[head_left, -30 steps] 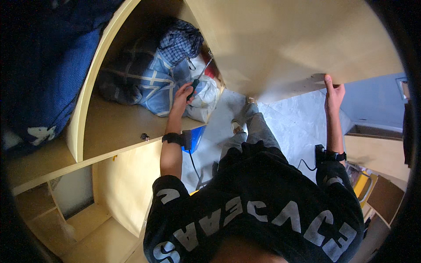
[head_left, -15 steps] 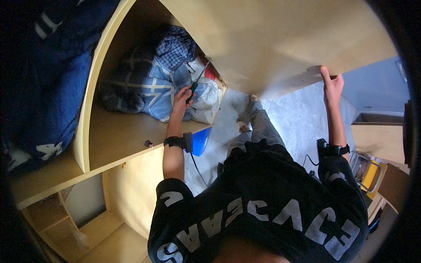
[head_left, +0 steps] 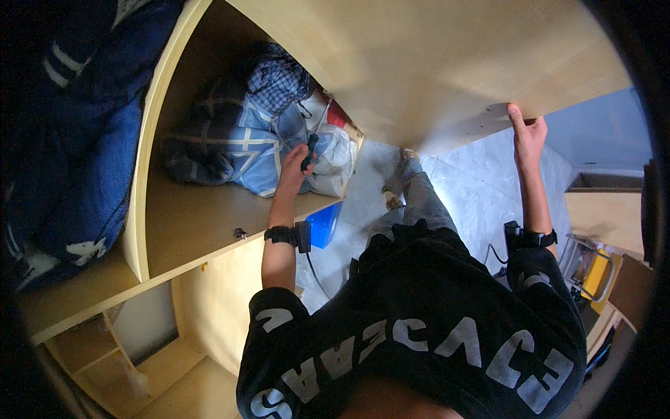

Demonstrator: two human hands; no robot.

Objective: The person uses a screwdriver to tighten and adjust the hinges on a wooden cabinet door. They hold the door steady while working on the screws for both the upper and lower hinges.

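Observation:
My left hand (head_left: 294,166) is wrapped round the dark green handle of a screwdriver (head_left: 310,152) in front of the open cabinet. Its thin shaft points up toward the inner edge of a pale wooden door (head_left: 433,77). Whether the tip touches anything there is too small to tell. At the far right, my right hand (head_left: 529,136) grips the free edge of that door, thumb on the face turned to me and fingers mostly hidden behind it. Behind the screwdriver lie a white plastic bag (head_left: 333,157) and blue plaid bedding (head_left: 255,150) inside the cabinet.
A small dark piece (head_left: 240,233) rests on the cabinet shelf (head_left: 199,216). Dark blue cloth (head_left: 77,153) fills the compartment at left. Below the shelf edge stands a blue container (head_left: 322,225). A yellow object (head_left: 597,276) with a metal frame is at the right.
The screwdriver stands more upright, and its handle has shifted slightly right with my left hand. My right hand keeps its grip on the door. The whole view has shifted a little.

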